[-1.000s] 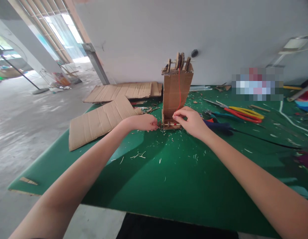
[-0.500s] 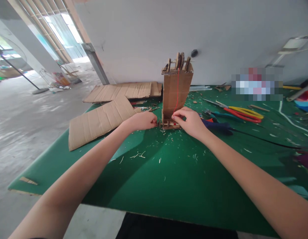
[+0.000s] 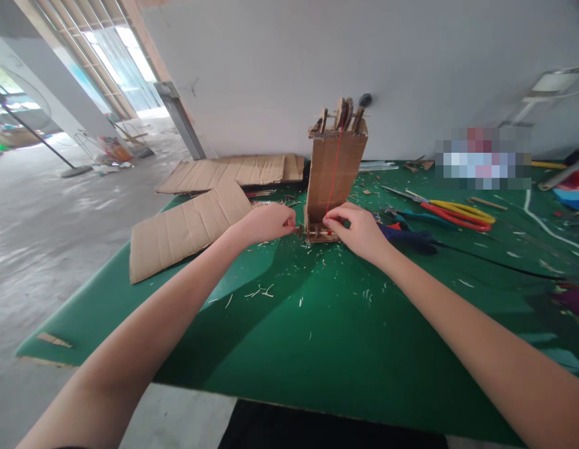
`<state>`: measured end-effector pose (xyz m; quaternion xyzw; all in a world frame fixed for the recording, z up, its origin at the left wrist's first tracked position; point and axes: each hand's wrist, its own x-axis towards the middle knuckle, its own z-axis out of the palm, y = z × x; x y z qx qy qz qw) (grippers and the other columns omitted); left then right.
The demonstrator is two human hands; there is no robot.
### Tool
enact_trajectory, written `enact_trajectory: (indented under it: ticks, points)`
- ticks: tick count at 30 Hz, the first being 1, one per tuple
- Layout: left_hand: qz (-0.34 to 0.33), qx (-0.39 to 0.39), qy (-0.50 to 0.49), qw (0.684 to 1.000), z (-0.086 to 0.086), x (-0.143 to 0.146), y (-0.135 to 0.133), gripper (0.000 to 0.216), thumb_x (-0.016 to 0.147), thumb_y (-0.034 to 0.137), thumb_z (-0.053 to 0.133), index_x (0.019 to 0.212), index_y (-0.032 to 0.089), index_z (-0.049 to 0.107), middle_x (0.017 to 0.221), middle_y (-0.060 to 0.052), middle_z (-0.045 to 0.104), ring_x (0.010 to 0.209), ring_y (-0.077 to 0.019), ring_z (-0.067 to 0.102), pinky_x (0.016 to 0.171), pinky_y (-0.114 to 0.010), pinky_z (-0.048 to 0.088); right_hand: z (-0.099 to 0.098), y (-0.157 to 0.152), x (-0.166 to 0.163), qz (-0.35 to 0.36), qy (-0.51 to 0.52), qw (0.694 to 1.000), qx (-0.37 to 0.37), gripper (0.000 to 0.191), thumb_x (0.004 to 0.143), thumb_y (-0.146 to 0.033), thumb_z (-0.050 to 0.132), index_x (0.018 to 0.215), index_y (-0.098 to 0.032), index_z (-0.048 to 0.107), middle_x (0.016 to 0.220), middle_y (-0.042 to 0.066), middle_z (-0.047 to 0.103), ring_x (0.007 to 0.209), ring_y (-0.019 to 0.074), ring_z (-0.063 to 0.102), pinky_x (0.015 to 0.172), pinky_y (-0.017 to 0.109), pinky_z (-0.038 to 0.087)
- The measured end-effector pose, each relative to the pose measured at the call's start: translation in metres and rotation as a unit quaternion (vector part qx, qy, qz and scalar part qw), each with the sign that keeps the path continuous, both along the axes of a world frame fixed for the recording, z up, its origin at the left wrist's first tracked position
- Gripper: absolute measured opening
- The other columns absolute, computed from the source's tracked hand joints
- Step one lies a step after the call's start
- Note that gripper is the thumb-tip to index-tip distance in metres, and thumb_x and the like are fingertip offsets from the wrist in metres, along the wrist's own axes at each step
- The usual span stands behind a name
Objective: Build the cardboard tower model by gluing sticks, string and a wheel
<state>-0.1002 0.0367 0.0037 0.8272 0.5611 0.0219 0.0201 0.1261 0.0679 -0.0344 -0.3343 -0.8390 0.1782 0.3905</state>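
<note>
Grip narrow at the center of the frame, the right hand [image 3: 359, 231] pinches a red string [image 3: 335, 169] between thumb and forefinger, low in front of a standing cardboard tower [image 3: 351, 161]. The left hand [image 3: 269, 222], fingers curled in, is at the left end of a thin rod [image 3: 322, 233] across the tower's foot; whether it holds that end cannot be told. The string runs up to cardboard discs [image 3: 344, 115] atop the tower, upper center. The step in hand appears to be guiding the string at the rod; the next move would seem to call for light tension and a steady tower. Flat cardboard [image 3: 186, 234] lies center left on the green tabletop [image 3: 289, 340], red-and-yellow-handled scissors [image 3: 458, 216] center right.
</note>
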Motion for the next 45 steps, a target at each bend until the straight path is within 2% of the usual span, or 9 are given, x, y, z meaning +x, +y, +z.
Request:
enact_trajectory:
  ticks: [13, 22, 29, 34, 39, 45]
  points:
    - [0.0, -0.008, 0.014, 1.0, 0.008, 0.005, -0.007, 0.022, 0.08, 0.036, 0.048, 0.077, 0.018, 0.06, 0.073, -0.003, 0.064, 0.064, -0.0138, 0.052, 0.058, -0.027, 0.031, -0.003, 0.001, -0.001, 0.006, -0.001, 1.0, -0.009, 0.013, 0.085, -0.028, 0.054, 0.078, -0.022, 0.063, 0.082, 0.003, 0.063, 0.081, 0.019, 0.057, 0.076, 0.035, 0.042]
    - [-0.007, -0.009, 0.033, 0.999, 0.012, 0.009, -0.012, 0.02, 0.08, 0.036, 0.049, 0.077, 0.019, 0.058, 0.073, -0.003, 0.063, 0.062, -0.0136, 0.052, 0.059, -0.027, 0.032, -0.004, 0.002, -0.002, 0.007, 0.0, 1.0, -0.002, 0.012, 0.083, -0.027, 0.058, 0.076, -0.021, 0.065, 0.078, 0.002, 0.061, 0.075, 0.0166, 0.055, 0.073, 0.034, 0.042]
    - [-0.012, -0.068, 0.01, 0.998, 0.018, 0.007, -0.012, 0.026, 0.081, 0.043, 0.049, 0.079, 0.019, 0.06, 0.076, -0.002, 0.065, 0.063, -0.0136, 0.054, 0.056, -0.026, 0.033, -0.005, 0.003, -0.003, 0.001, -0.001, 1.0, -0.009, 0.011, 0.083, -0.027, 0.058, 0.076, -0.021, 0.065, 0.078, 0.002, 0.061, 0.074, 0.0165, 0.056, 0.073, 0.034, 0.042]
    - [-0.011, -0.093, 0.009, 0.996, 0.02, 0.004, -0.01, 0.027, 0.084, 0.033, 0.042, 0.087, 0.019, 0.064, 0.078, -0.003, 0.067, 0.06, -0.0125, 0.055, 0.055, -0.026, 0.035, -0.005, 0.003, -0.004, 0.0, -0.003, 1.0, -0.01, 0.012, 0.083, -0.027, 0.058, 0.075, -0.021, 0.065, 0.078, 0.002, 0.061, 0.073, 0.0166, 0.055, 0.074, 0.035, 0.042]
    - [-0.013, -0.122, 0.003, 0.992, 0.016, 0.003, -0.006, 0.029, 0.084, 0.033, 0.041, 0.085, 0.018, 0.067, 0.074, -0.003, 0.067, 0.057, -0.0122, 0.054, 0.057, -0.026, 0.037, -0.004, 0.002, -0.003, -0.002, -0.001, 1.0, -0.006, 0.012, 0.083, -0.026, 0.057, 0.075, -0.021, 0.064, 0.079, 0.002, 0.062, 0.075, 0.017, 0.056, 0.073, 0.034, 0.042]
    - [-0.036, -0.123, 0.003, 0.992, 0.017, 0.005, -0.008, 0.026, 0.082, 0.033, 0.045, 0.083, 0.019, 0.066, 0.075, -0.002, 0.067, 0.061, -0.0131, 0.055, 0.058, -0.027, 0.035, -0.002, 0.0, -0.002, -0.004, 0.002, 1.0, -0.008, 0.013, 0.083, -0.026, 0.055, 0.075, -0.021, 0.063, 0.08, 0.003, 0.064, 0.076, 0.0175, 0.057, 0.069, 0.033, 0.042]
